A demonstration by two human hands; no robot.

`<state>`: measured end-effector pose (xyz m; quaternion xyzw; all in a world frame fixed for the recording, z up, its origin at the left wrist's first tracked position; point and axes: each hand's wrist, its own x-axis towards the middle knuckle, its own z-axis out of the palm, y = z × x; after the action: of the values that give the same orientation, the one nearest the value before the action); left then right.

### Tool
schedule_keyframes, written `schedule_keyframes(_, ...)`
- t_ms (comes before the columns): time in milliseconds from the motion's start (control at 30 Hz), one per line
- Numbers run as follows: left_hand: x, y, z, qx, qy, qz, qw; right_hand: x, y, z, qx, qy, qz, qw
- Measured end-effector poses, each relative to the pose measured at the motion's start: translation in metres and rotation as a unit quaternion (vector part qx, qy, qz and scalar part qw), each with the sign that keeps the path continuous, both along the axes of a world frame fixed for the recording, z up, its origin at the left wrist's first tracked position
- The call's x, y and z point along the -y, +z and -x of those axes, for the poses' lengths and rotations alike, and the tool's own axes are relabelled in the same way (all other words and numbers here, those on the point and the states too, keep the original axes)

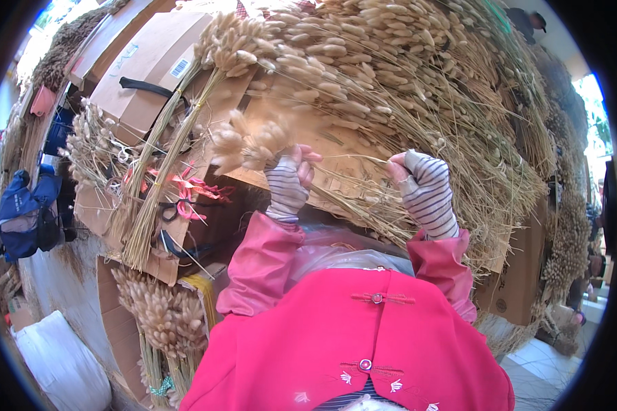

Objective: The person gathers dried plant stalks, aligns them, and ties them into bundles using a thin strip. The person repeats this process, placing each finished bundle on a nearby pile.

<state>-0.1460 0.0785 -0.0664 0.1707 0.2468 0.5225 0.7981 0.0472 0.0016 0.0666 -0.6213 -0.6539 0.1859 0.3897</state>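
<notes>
A small bunch of dried bunny tail grass (249, 141) is gripped just below its fluffy heads by my left hand (289, 180). Its stems trail right and down across the cardboard. My right hand (425, 187) pinches one thin stem (357, 155) that runs level toward my left hand; its other end is hidden there. Both hands wear striped fingerless gloves. Beyond them spreads a large heap of loose dried bunny tails (360, 67), heads to the far left and stems toward the right. Two tied bunches (172, 133) lie on the left, bound with thin yellow bands.
Left of me stand a closed cardboard box (149, 72), pink ribbon ties (190, 192) and a black strap (144, 86). An open carton (118, 318) at lower left holds upright bunches (159, 313). Blue bags (28, 213) hang farther left. Another person (527, 23) is at the far right.
</notes>
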Motion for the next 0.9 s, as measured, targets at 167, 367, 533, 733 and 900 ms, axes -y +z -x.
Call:
schedule_keyframes(167,-0.001,0.002,0.000,-0.046,-0.017,0.028,0.998,0.002,0.001,-0.011,0.036,-0.060,0.005,0.998)
schedule_keyframes(367,-0.002,0.002,0.000,-0.034,-0.022,-0.015,0.999,0.003,-0.010,-0.028,0.048,-0.065,-0.008,0.997)
schedule_keyframes(533,-0.001,-0.006,-0.001,0.006,-0.003,-0.013,1.000,0.005,-0.011,-0.041,-0.002,-0.158,0.006,0.987)
schedule_keyframes(733,-0.004,-0.013,0.004,0.069,-0.046,-0.010,0.997,0.005,-0.009,-0.042,0.006,-0.148,-0.013,0.989)
schedule_keyframes(900,0.004,0.000,-0.001,-0.012,-0.019,0.055,0.998,0.008,0.000,-0.035,-0.025,-0.118,0.040,0.992)
